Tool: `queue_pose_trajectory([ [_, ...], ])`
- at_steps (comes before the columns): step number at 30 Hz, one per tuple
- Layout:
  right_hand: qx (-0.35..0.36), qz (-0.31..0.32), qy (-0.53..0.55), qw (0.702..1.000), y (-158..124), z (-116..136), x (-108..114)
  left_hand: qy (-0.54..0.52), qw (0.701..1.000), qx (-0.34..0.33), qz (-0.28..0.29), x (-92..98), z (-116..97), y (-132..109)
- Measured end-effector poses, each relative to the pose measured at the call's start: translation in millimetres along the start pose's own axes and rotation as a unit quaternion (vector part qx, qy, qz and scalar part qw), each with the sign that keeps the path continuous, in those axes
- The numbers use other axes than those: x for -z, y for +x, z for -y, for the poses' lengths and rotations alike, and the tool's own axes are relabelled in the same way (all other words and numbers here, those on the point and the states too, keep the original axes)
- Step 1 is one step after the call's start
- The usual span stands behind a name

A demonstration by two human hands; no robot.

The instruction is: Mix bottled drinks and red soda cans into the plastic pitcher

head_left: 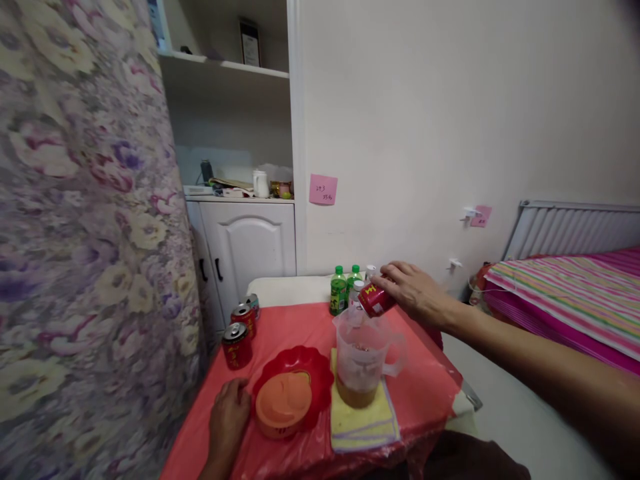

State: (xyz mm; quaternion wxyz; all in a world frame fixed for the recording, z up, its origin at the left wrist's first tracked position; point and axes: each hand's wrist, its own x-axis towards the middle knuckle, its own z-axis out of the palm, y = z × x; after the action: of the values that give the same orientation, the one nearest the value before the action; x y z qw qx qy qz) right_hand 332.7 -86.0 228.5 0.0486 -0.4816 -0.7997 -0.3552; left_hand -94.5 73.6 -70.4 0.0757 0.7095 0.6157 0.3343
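Observation:
My right hand (407,288) is wrapped round a red can (376,300), tilted with its top down over a translucent measuring jug (361,353). Brown liquid shows in the bottom of the jug, which stands on a folded yellow cloth (364,427). My left hand (230,417) rests on the red table cover, beside a red scalloped dish (320,380); its fingers look curled, and whether they hold anything is unclear. An orange round container (283,403) sits in the dish.
Several cans stand at the table's left edge, among them a dark red can (237,347). Green bottles (339,291) and white-capped bottles are behind the jug. A floral curtain (90,233) hangs at left, and a bed (570,293) is at right.

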Motion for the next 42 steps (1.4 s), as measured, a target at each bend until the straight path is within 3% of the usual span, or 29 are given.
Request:
queue_pose_trajectory([
  [18,0.1,0.051,-0.016,0.993,26,27,18,-0.072,0.997,0.017,-0.018,5.3,-7,-3],
  [24,0.064,0.035,-0.026,0.997,12,14,8,-0.137,0.99,0.029,-0.022,10.0,-4,1],
  [31,0.026,0.002,-0.013,1.0,-10,7,-17,-0.201,0.975,0.076,-0.056,32.8,-6,4],
  [42,-0.034,-0.004,0.013,0.999,-27,10,-37,-0.279,0.957,0.066,-0.051,48.8,-48,-42],
])
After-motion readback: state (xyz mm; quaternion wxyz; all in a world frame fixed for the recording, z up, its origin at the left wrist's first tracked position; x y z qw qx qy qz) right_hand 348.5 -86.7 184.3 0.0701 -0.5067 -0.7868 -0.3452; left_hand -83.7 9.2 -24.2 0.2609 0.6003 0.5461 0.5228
